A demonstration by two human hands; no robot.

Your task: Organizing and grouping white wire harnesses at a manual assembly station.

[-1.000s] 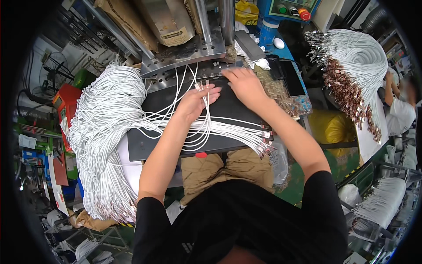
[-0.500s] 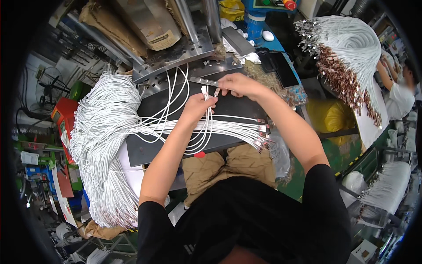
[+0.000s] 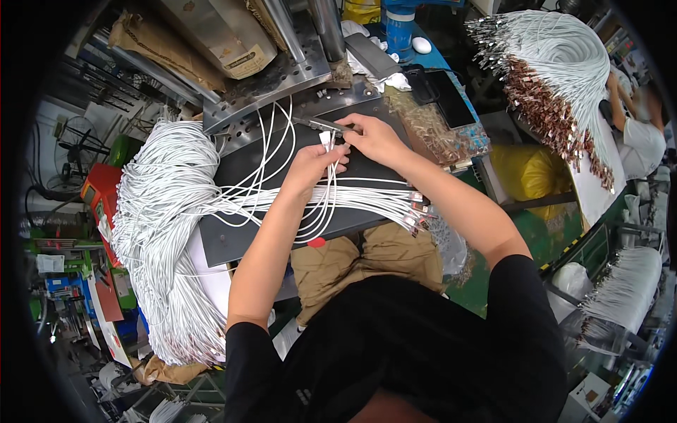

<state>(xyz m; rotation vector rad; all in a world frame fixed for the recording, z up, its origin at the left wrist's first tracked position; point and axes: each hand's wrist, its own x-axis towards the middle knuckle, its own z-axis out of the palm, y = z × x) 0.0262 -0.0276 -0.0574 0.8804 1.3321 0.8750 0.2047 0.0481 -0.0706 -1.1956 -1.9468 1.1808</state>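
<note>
My left hand (image 3: 310, 169) is closed around several white cables, with their white plug ends (image 3: 326, 139) pointing up past the fingers. Just to its right, my right hand (image 3: 374, 141) pinches one end of a narrow metal strip (image 3: 314, 125), which reaches left above those plugs. A row of white cables (image 3: 360, 202) lies across the dark work plate (image 3: 236, 243) below my hands, its brown and silver connectors (image 3: 421, 213) at the right end. A few more cables (image 3: 266, 144) loop up toward the press. The fingertips hide where strip and plugs may meet.
A metal press (image 3: 264, 95) with thick posts stands beyond my hands. A big white cable bundle (image 3: 166, 204) hangs at the left. A phone-like black slab (image 3: 451, 99) and a blue bottle (image 3: 400, 32) are at back right. Another person (image 3: 642, 134) works at far right.
My right hand has moved closer to the left hand, and the strip has shifted slightly left and up with it. The left hand keeps its hold on the cables. The whole view has shifted slightly.
</note>
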